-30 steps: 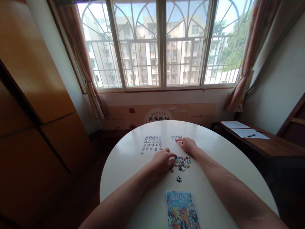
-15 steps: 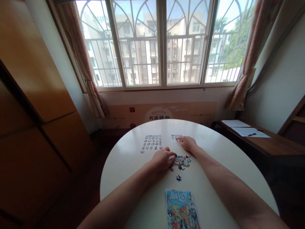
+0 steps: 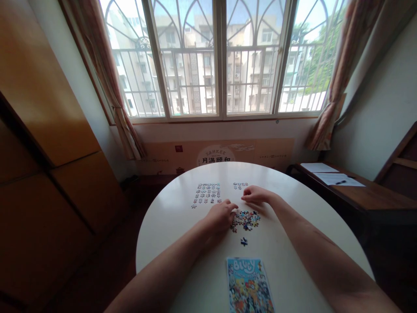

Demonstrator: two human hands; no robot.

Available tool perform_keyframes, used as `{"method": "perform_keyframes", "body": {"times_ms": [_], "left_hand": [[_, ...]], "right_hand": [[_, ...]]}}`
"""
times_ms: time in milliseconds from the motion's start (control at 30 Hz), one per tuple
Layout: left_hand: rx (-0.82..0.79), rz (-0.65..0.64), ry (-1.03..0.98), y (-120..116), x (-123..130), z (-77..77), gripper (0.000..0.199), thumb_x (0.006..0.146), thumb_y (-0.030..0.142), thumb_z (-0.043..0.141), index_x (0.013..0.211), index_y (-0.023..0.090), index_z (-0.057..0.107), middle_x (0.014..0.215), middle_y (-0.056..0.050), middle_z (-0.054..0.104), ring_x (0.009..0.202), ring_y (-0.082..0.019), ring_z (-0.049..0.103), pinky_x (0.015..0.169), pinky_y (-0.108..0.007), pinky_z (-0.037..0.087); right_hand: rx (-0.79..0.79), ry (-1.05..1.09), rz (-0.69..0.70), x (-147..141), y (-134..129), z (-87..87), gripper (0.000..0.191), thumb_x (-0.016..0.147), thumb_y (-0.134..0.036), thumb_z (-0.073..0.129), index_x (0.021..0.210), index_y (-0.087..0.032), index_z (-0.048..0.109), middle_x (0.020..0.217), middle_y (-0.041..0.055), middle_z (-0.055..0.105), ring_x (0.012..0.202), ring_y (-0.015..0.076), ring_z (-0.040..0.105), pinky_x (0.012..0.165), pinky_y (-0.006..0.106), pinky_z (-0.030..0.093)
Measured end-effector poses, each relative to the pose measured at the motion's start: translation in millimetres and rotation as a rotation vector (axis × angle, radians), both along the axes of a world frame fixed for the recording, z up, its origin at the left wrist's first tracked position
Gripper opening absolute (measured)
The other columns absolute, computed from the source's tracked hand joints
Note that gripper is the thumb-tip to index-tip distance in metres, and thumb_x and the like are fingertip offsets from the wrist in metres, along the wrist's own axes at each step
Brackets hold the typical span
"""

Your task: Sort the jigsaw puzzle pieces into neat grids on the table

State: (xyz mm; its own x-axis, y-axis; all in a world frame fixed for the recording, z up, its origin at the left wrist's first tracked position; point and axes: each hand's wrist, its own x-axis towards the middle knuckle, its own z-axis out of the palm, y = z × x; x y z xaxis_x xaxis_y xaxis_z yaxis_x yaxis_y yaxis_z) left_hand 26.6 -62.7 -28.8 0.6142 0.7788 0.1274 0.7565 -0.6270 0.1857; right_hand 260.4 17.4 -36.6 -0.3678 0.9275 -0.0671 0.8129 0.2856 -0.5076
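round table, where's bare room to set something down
Bare patches on the round table: left, between the left forearm, the piece grid and its edge; right, between the right forearm and its edge. A narrower strip parts the grid from the smaller group. Crowded: the middle, with the left hand, right hand and loose pile.

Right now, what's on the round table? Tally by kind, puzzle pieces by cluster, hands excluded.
Laid-out grid of pieces: 1
Smaller laid-out group: 1
Mixed pile: 1
Lone dark piece: 1
Bluey picture: 1
Total: 5
Single pieces in the pile overlap too much to count.
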Motion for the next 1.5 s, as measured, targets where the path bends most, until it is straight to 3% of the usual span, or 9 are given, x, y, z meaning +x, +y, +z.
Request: {"method": "perform_keyframes", "body": {"times_ms": [100, 200, 600, 900, 1267, 1500], "left_hand": [[0.01, -0.018, 0.011, -0.3, -0.5, 1.1, 0.033, 0.095, 0.033, 0.041, 0.115, 0.029, 0.067, 0.109, -0.006, 0.062, 0.091, -0.021, 0.064, 0.084, -0.033, 0.05], [0.025, -0.029, 0.017, -0.9, -0.9, 2.1, 0.032, 0.094, 0.034, 0.041, 0.112, 0.029, 0.067, 0.107, -0.006, 0.062, 0.088, -0.021, 0.064, 0.081, -0.033, 0.05], [0.023, -0.035, 0.017, -2.2, -3.6, 1.6, 0.032, 0.093, 0.038, 0.043, 0.115, 0.031, 0.066, 0.106, -0.005, 0.061, 0.084, -0.02, 0.063, 0.076, -0.031, 0.05], [0.035, -0.035, 0.017, -0.8, -3.2, -0.8, 0.032, 0.094, 0.039, 0.043, 0.113, 0.031, 0.067, 0.105, -0.005, 0.061, 0.085, -0.02, 0.063, 0.077, -0.03, 0.049], [0.026, -0.024, 0.032, -1.6, -3.0, 0.2, 0.03, 0.093, 0.037, 0.045, 0.114, 0.031, 0.066, 0.106, -0.005, 0.061, 0.086, -0.02, 0.063, 0.078, -0.031, 0.049], [0.018, -0.046, 0.025, -1.4, -4.0, 0.7, 0.032, 0.093, 0.039, 0.044, 0.114, 0.031, 0.067, 0.106, -0.005, 0.061, 0.084, -0.02, 0.063, 0.078, -0.031, 0.05]], "right_hand": [[-0.256, 0.07, 0.15, 1.5, -0.7, 6.9, 0.036, 0.072, -0.047, 0.071, 0.085, -0.014, 0.07, 0.072, 0.0006, 0.064, 0.064, 0.0112, 0.051, 0.056, 0.021, 0.037], [-0.34, 0.022, 0.186, 0.6, -1.5, 11.2, 0.041, 0.062, -0.047, 0.079, 0.086, -0.014, 0.071, 0.068, -0.0013, 0.061, 0.062, 0.0099, 0.049, 0.052, 0.02, 0.034], [-0.429, 0.049, 0.18, -2.6, -6.5, 16.0, 0.044, 0.06, -0.046, 0.079, 0.089, -0.013, 0.072, 0.059, -0.0031, 0.057, 0.052, 0.0078, 0.047, 0.048, 0.019, 0.037], [-0.502, -0.03, 0.083, -15.3, -17.1, 26.7, 0.037, 0.054, -0.036, 0.082, 0.082, -0.013, 0.071, 0.063, 0.0012, 0.066, 0.06, 0.0139, 0.063, 0.057, 0.023, 0.052], [-0.445, -0.104, 0.102, -22.3, -26.1, 35.6, 0.036, 0.061, -0.038, 0.08, 0.085, -0.013, 0.071, 0.064, 0.0021, 0.067, 0.058, 0.0132, 0.063, 0.053, 0.02, 0.049], [-0.476, -0.065, 0.102, -22.0, -20.8, 27.0, 0.035, 0.06, -0.038, 0.081, 0.082, -0.013, 0.069, 0.059, 0.0005, 0.064, 0.056, 0.0126, 0.061, 0.053, 0.022, 0.05]]}}
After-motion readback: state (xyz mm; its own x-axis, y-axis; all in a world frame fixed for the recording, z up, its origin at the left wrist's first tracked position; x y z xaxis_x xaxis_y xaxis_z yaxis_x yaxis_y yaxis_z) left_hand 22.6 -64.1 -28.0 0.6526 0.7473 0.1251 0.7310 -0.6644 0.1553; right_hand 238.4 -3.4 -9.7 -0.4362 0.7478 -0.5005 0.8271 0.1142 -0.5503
